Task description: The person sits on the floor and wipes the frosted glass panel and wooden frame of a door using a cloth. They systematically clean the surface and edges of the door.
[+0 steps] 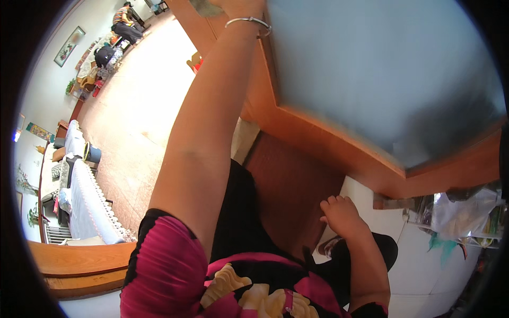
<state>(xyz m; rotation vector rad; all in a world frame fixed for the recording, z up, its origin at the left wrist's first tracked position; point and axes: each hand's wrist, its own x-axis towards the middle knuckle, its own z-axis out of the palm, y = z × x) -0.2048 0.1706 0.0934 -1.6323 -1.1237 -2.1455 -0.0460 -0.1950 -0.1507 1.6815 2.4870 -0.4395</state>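
A wooden door with a frosted glass pane fills the upper right, at a slant before me. My left hand reaches up to its wooden frame, with a silver bangle at the wrist. The fingers are cut off by the top edge of the picture, so what they hold is hidden. My right hand hangs low by my right leg, fingers loosely curled, above a dark red floor strip. It touches nothing that I can see.
A cloth-covered sofa and a blue bin stand at the left. Far off at the upper left, a person in a striped top bends beside a cluttered table. Plastic bags lie on a rack at the right.
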